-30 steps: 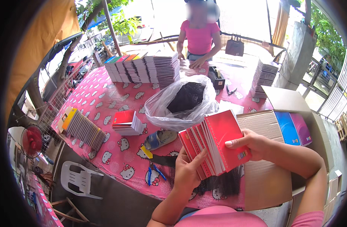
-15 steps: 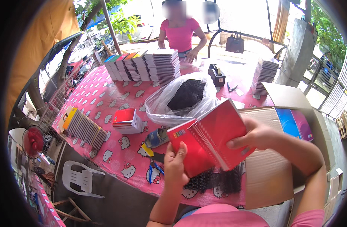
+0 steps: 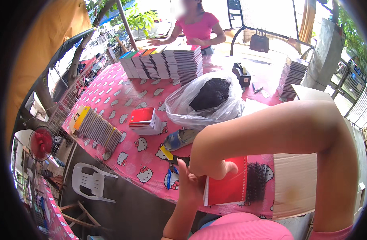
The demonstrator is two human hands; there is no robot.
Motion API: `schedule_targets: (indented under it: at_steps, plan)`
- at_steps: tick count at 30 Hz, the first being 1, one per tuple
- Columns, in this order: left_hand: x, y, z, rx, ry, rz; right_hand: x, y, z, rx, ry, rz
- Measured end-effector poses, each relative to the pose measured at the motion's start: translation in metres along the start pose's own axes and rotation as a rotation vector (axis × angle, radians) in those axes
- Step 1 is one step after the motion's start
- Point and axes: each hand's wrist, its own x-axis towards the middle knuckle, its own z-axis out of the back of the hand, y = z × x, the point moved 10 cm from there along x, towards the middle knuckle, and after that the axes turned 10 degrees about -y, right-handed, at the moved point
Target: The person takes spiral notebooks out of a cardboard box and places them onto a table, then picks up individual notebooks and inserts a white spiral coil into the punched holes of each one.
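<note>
Thumb raised, the left hand (image 3: 190, 185) stands against the left edge of the red notebooks (image 3: 228, 189); its fingers are hidden, so I cannot tell how tightly they close. Just beside it, the right hand (image 3: 213, 168) bends sharply at the wrist and grasps the notebooks, its thumb flat on the top cover, its other fingers out of sight. The notebooks lie before the person's chest, over the table's near edge, their punched holes facing right.

Farthest left is a red fan (image 3: 41, 143), then a white plastic chair (image 3: 92, 182). On the pink tablecloth (image 3: 117, 102), a leaning row of yellow-fronted notebooks (image 3: 97, 128) comes first, followed by a small red-topped stack (image 3: 143, 120). Tall stacks (image 3: 151, 66) stand at the back, a co-worker in pink (image 3: 197, 28) behind them. Blue-handled pliers (image 3: 170, 178) lie near the left hand, a blue slipper-like thing (image 3: 179, 139) above them. Next is a clear plastic bag (image 3: 179, 108) with a black mass inside, then a tape dispenser (image 3: 242, 74). Black coils (image 3: 255, 182) lie just right of the notebooks. The right forearm (image 3: 263, 128) crosses in front, covering the notebooks' upper part and much of the cardboard box (image 3: 294, 184).
</note>
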Motion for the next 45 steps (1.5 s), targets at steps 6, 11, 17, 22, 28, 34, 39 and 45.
schedule_targets:
  at_steps: [6,11,17,22,28,34,39,45]
  plan:
    - [-0.018,-0.011,0.018,0.256,-0.016,-0.195,0.019,0.000,0.010,-0.073,-0.148,0.009]
    - [-0.004,-0.007,0.020,0.469,0.018,-0.197,0.019,-0.001,0.015,-0.117,-0.205,-0.020]
    - [-0.002,0.025,0.033,-0.448,-0.021,0.123,-0.023,-0.029,0.044,-0.097,-0.717,-0.201]
    - [-0.031,-0.055,0.091,-0.151,-0.399,-0.407,-0.209,-0.022,0.024,0.313,-1.177,-0.733]
    - [-0.051,-0.099,0.157,-0.144,-0.742,-0.466,-0.381,0.060,-0.334,1.164,-0.425,-1.562]
    - [-0.008,-0.173,0.319,-0.003,-0.913,-0.679,-0.260,0.107,-0.435,2.046,-0.017,-1.369]
    - [0.043,-0.188,0.390,-0.143,-0.965,-0.671,-0.228,0.077,-0.443,2.232,-0.152,-1.369]
    - [0.078,-0.181,0.394,-0.057,-1.081,-0.651,-0.227,0.077,-0.447,2.354,-0.216,-1.449]
